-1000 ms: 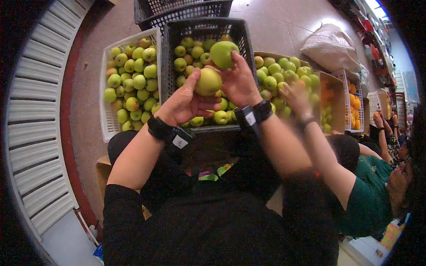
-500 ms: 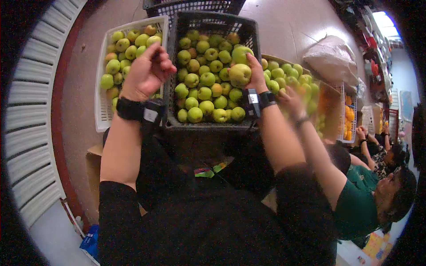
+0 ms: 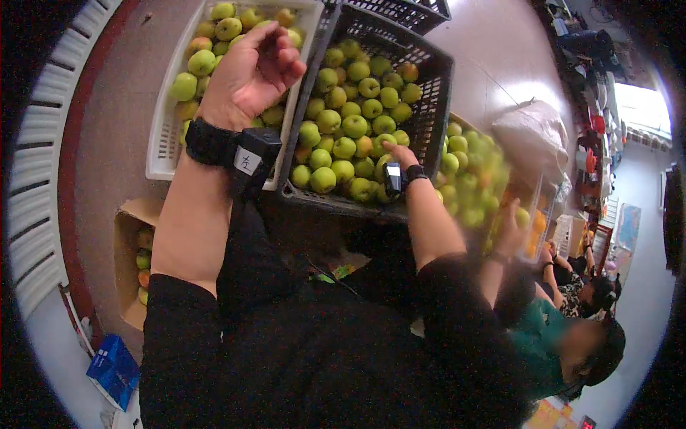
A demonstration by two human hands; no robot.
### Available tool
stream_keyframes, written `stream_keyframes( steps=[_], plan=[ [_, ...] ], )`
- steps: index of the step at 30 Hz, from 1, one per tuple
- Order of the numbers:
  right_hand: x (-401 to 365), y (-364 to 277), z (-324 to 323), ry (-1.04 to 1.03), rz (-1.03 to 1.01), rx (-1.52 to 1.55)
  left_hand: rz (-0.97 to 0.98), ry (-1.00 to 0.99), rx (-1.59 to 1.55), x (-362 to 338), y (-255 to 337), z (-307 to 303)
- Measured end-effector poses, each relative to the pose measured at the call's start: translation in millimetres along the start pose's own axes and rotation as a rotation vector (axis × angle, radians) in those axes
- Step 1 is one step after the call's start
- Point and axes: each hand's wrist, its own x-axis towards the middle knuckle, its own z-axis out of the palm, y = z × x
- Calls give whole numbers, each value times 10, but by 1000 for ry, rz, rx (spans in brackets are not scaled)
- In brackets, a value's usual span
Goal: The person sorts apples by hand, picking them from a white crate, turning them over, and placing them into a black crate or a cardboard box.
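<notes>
My left hand [image 3: 261, 75] is raised above the white crate [image 3: 163, 146] of green apples. Its palm is bare, with the fingers loosely curled and apart from the thumb. At the near right corner of the black crate [image 3: 446, 89], my right hand [image 3: 401, 155] is down among the apples. Its visible fingers curve over a green apple [image 3: 383, 168]; the remaining fingers are hidden. Many green apples [image 3: 354, 126], some with a reddish blush, fill most of the black crate. Both wrists wear black bands with small boxes.
A cardboard box [image 3: 128, 222] with several apples stands at my left. To the right, a co-worker's hand [image 3: 511, 229] is beside another box of apples [image 3: 468, 175]. A whitish sack [image 3: 532, 139] lies beyond, and a blue box [image 3: 114, 372] is at lower left.
My right hand has gone down into the black crate; the two apples it held up are no longer raised. The view has shifted and turned. The co-worker's hand has moved right.
</notes>
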Motion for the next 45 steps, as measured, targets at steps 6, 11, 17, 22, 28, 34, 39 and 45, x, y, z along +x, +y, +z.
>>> stream_keyframes(
  steps=[6, 11, 17, 22, 28, 34, 39, 45],
  plan=[
    [674, 612, -176, -64, 19, -62, -15, -25, -52, 3, 107, -56],
    [299, 588, -127, 28, 89, -206, 40, 15, 10, -45, 96, -5],
    [286, 563, -30, -48, -17, -118, 72, 95, 26, -74, 158, -105],
    [-441, -146, 203, -47, 119, 590, 123, 121, 124, -111, 275, -221],
    [-1282, -469, 568, -238, 129, 979, 262, 165, 212, -231, 539, -328],
    [-1359, 75, 886, 388, -641, -29, 307, 296, 250, -308, 782, -621],
    [-1759, -50, 792, 422, -391, -429, 347, 487, 389, -390, 820, -720],
    [-1938, -168, 660, 571, -478, -770, 271, 548, 691, -217, 639, -1015]
  ],
)
